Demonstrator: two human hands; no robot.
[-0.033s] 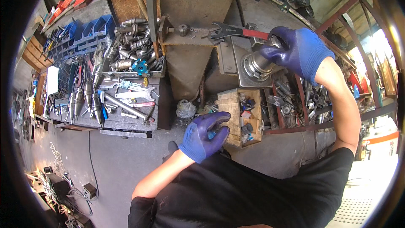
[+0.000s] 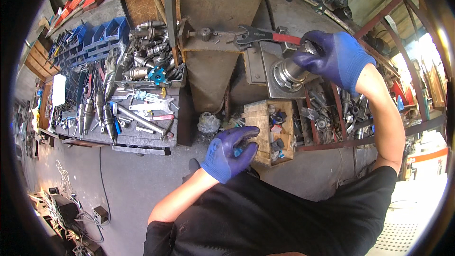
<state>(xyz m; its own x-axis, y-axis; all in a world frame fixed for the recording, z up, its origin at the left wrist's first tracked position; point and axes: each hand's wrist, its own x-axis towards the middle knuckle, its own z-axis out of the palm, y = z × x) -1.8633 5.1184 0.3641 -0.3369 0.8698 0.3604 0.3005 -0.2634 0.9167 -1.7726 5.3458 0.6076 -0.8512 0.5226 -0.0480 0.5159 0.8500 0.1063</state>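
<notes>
My right hand (image 2: 334, 59), in a blue glove, grips the top of a steel cylindrical tool holder (image 2: 286, 73) that sits in a grey metal fixture plate (image 2: 258, 68). Just behind it lies a red-handled spanner (image 2: 265, 35). My left hand (image 2: 230, 154), also gloved in blue, is curled around a small blue part (image 2: 237, 151). It hovers at the near left corner of a wooden box (image 2: 259, 114) filled with small parts.
A dark workbench (image 2: 137, 135) on the left carries several tapered tool holders, wrenches and cutters. Blue bins (image 2: 95, 35) stand behind it. A crumpled plastic bag (image 2: 208, 123) lies by the machine base. A metal rack (image 2: 327, 123) of parts is at the right, and cables (image 2: 66, 208) lie on the floor.
</notes>
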